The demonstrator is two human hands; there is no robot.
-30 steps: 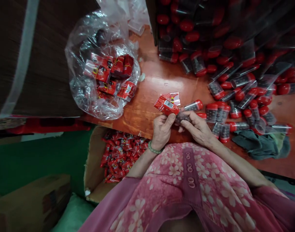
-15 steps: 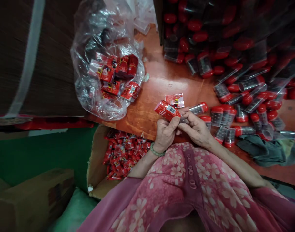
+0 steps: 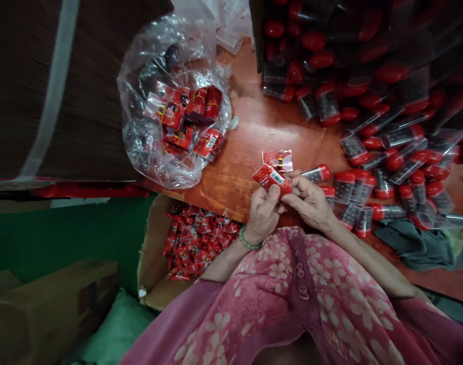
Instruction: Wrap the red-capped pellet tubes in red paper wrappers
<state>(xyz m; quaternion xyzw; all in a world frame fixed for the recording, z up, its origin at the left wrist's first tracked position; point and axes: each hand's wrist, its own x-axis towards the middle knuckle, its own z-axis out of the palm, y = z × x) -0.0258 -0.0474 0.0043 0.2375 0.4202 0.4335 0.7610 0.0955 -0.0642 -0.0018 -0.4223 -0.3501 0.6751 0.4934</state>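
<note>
Head view: left hand point(image 3: 263, 215) and right hand point(image 3: 310, 204), fingers point(image 3: 274, 192) closed, grip one wrapper point(image 3: 265, 175) — barcode point(image 3: 277, 177) visible, print too small to read — with one card point(image 3: 282, 159) just beyond the fingers.

The red sleeve point(image 3: 272, 178) now hides almost all the dark tube point(image 3: 295, 190) — a second ago it showed plainly between left hand point(image 3: 262, 214) and right hand point(image 3: 311, 204).
</note>
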